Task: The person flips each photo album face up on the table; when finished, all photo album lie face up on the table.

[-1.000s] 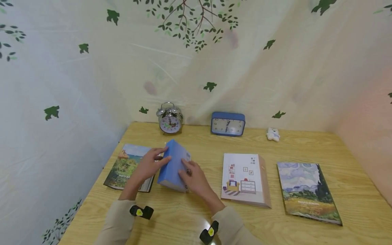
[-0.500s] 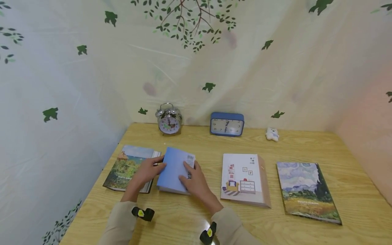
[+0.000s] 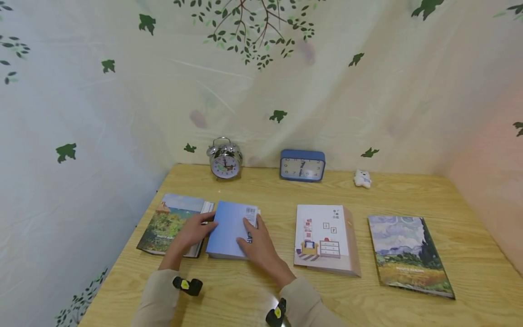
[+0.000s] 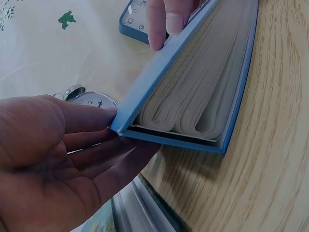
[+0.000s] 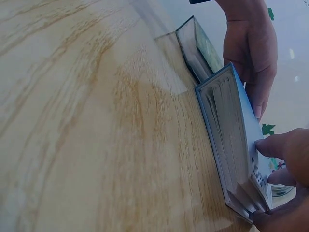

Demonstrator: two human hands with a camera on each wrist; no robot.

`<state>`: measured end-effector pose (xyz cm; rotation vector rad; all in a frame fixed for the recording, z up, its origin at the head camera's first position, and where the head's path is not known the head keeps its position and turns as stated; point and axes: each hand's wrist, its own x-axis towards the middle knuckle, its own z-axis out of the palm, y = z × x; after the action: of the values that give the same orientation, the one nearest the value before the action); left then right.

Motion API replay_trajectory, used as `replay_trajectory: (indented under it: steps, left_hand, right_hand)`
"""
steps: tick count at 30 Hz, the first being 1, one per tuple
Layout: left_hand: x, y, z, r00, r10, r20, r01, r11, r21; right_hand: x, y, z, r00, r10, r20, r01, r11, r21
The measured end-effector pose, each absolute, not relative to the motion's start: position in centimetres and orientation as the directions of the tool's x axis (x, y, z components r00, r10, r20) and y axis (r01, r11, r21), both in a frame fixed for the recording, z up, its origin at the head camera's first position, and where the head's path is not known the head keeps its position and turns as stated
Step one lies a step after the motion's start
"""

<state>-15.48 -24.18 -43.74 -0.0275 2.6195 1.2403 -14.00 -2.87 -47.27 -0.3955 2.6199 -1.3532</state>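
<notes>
A thick blue photo album (image 3: 229, 227) lies flat on the wooden table, a barcode and dark lettering on its cover. At its left edge is my left hand (image 3: 192, 234). The left wrist view shows that thumb at the cover's corner and the fingers stretched along the spine (image 4: 178, 142). My right hand (image 3: 261, 245) holds the opposite side, thumb on the cover and fingers at the page edge. Seen from the right wrist, some pages (image 5: 251, 193) fan out near those fingertips. A landscape photo album (image 3: 173, 225) lies close to the left, partly behind my left forearm.
To the right lie a white album with a room drawing (image 3: 323, 240) and another landscape album (image 3: 410, 259). Along the back stand a silver twin-bell alarm clock (image 3: 225, 164), a blue desk clock (image 3: 302, 166) and a small white bear figure (image 3: 362, 179). A leaf-patterned curtain (image 3: 245, 100) hangs behind.
The blue album was tilted up with its spine showing; it has come down flat, cover up, and shifted slightly left. Both hands have stayed on it.
</notes>
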Motion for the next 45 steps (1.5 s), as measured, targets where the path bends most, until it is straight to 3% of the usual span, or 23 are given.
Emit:
replay_trajectory:
  steps: [6, 14, 19, 33, 45]
  left_hand:
    - [-15.6, -23.8, -43.5, -0.975, 0.050, -0.217, -0.132, 0.654, 0.745]
    - [-16.1, -21.6, -42.0, -0.995, -0.079, 0.054, -0.009, 0.638, 0.770]
    - [-16.0, -19.8, -41.3, -0.991, -0.094, 0.092, 0.017, 0.607, 0.794]
    - [-15.9, -13.8, -42.7, -0.991, 0.112, 0.079, 0.127, 0.536, 0.835]
    - [-15.3, -8.7, -44.1, -0.964, 0.265, -0.034, 0.099, 0.474, 0.875]
  right_hand:
    - [-13.9, -2.4, -46.9, -0.951, -0.308, -0.030, -0.159, 0.569, -0.807]
    - [-14.3, -0.6, -45.3, -0.966, -0.254, 0.048, -0.191, 0.576, -0.795]
    - [-14.8, 1.6, -44.0, -0.973, -0.209, 0.101, -0.205, 0.570, -0.795]
    - [-16.0, 10.4, -42.5, -0.989, -0.133, 0.070, -0.138, 0.614, -0.777]
    - [-14.3, 16.7, -43.9, -1.000, -0.030, 0.007, -0.026, 0.689, -0.724]
